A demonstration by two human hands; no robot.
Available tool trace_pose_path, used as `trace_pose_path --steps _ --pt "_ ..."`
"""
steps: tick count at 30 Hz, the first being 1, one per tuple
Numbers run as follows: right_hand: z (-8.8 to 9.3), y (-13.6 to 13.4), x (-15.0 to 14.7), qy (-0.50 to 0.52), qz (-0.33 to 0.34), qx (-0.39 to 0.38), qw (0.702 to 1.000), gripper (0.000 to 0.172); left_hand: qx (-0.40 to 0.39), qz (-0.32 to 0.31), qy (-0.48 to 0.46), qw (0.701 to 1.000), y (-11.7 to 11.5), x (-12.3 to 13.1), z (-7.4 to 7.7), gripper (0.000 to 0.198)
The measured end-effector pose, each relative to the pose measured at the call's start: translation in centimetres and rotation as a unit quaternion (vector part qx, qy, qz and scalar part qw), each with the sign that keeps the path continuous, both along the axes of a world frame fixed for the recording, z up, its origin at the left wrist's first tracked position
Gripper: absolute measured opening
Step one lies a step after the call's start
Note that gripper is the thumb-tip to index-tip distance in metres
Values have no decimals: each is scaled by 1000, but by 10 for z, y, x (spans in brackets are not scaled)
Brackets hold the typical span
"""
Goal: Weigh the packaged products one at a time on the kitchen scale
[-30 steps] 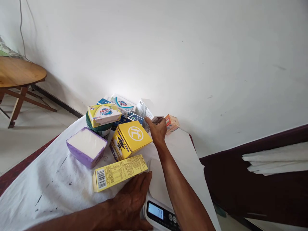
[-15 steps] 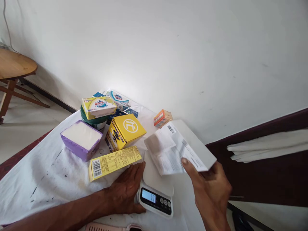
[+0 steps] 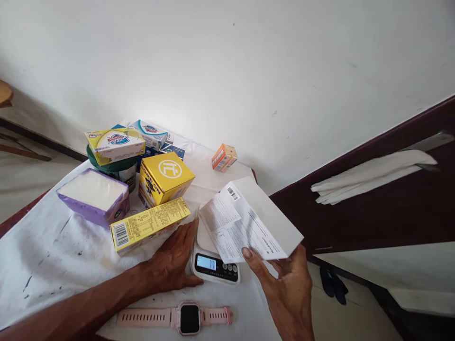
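My right hand [image 3: 286, 284] grips a white printed box [image 3: 245, 222] by its near right corner, thumb on the printed face with the barcode. The box is tilted and overlaps a small white digital scale [image 3: 216, 269]; whether it touches the scale's platform I cannot tell. The lit display reads 77. My left hand [image 3: 172, 260] lies at the scale's left side, fingers stretched out and holding nothing. Just beyond it is a long yellow box [image 3: 151, 223]. A pink smartwatch [image 3: 189, 318] lies in front of the scale.
On the white cloth [image 3: 39, 251] at left stand a purple-wrapped pack [image 3: 94, 192], a yellow cube-shaped box [image 3: 167, 177], and a soap box [image 3: 115, 146] atop a green-lidded tub [image 3: 110, 166]. A small orange box [image 3: 224, 157] sits near the wall. Dark shoes [image 3: 333, 284] lie on the floor.
The view has swung right and down, bringing the whole watch into sight. My right hand has brought the white box lower and nearer the scale's display. My left hand stays beside the scale.
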State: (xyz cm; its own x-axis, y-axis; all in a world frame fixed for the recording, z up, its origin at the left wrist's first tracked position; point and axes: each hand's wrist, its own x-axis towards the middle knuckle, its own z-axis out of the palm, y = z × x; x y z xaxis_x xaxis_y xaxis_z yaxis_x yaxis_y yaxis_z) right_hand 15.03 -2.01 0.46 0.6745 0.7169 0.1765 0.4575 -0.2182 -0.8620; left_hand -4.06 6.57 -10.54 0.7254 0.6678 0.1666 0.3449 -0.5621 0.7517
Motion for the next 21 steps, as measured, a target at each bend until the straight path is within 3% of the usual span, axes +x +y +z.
trace_pose_path --steps 10,14,18,21 --pt "-21 -11 13 9 43 12 999 82 8 -7 -1 1000 2 -1 -2 141" --pt "-31 -7 13 46 51 -28 997 88 13 -7 6 1000 1 -2 -1 142" --pt "-38 -4 10 44 8 -44 998 87 -4 -7 19 1000 0 -2 0 138" --pt "-28 -1 10 55 -44 -20 997 85 -15 -7 33 999 -1 -1 0 139"
